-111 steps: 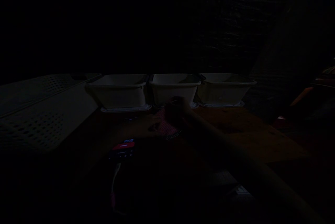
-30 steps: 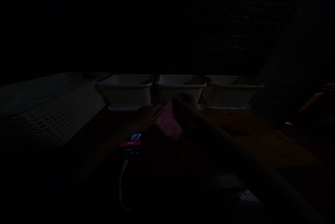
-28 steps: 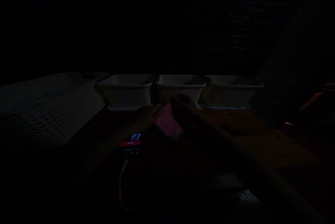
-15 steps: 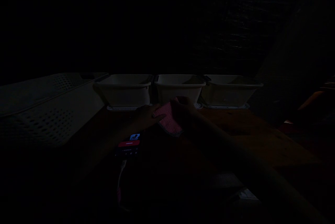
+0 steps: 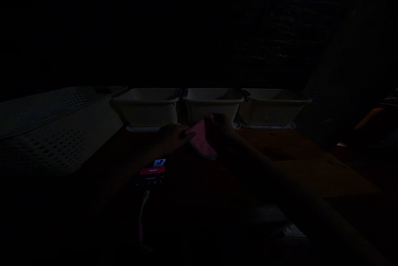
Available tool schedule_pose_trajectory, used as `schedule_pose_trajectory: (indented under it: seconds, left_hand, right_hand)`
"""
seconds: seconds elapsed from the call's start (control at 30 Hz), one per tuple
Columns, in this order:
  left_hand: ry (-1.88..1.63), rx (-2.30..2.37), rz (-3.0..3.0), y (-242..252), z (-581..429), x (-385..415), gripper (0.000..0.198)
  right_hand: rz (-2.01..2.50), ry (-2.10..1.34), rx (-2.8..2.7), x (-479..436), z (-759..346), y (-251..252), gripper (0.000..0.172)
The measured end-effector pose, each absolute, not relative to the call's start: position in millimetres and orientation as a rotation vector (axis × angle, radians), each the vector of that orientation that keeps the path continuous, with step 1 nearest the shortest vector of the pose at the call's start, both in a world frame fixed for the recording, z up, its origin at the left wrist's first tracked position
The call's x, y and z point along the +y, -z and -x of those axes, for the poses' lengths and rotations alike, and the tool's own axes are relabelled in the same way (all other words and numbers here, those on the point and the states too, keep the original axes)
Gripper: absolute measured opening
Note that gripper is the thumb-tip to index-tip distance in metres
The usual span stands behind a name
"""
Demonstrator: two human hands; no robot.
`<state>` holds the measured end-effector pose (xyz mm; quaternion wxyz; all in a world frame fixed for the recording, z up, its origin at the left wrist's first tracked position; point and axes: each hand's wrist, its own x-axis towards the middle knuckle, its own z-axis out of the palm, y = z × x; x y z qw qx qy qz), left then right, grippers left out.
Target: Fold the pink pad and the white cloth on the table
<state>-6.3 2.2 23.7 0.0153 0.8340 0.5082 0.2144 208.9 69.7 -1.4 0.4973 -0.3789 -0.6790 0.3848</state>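
Note:
The scene is very dark. A small pink cloth (image 5: 202, 139) with a dotted or checked border hangs between my two hands, tilted above the table. My right hand (image 5: 221, 127) is closed on its upper right part. At its left edge is my left hand (image 5: 172, 136), thumb across the front of the cloth and the fingers at its upper left, closed on that edge. Below my left hand lies a phone (image 5: 152, 171) with its screen lit and a pale cable (image 5: 143, 206) plugged into its near end.
Three pale plastic bins (image 5: 151, 110) stand in a row behind my hands, on light bases. A large perforated basket (image 5: 93, 127) is at the left. The wooden tabletop (image 5: 298, 154) extends right. Part of a person's limb (image 5: 370, 118) shows at the far right. Some light flat item (image 5: 294, 230) lies near the front.
My left hand has shifted very slightly, and its fingers now cover less of the cloth's left corner. The cloth stays between both hands, a touch further right.

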Motion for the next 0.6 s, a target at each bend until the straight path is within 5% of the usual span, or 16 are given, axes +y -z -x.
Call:
schedule_pose_trajectory:
  seconds: [0.6]
  left_hand:
    - [-0.464,1.681,-2.56,-29.8,5.9,1.4,0.051]
  right_hand:
    - [1.225,-0.592,-1.78,70.8,-215.2,2.3,0.048]
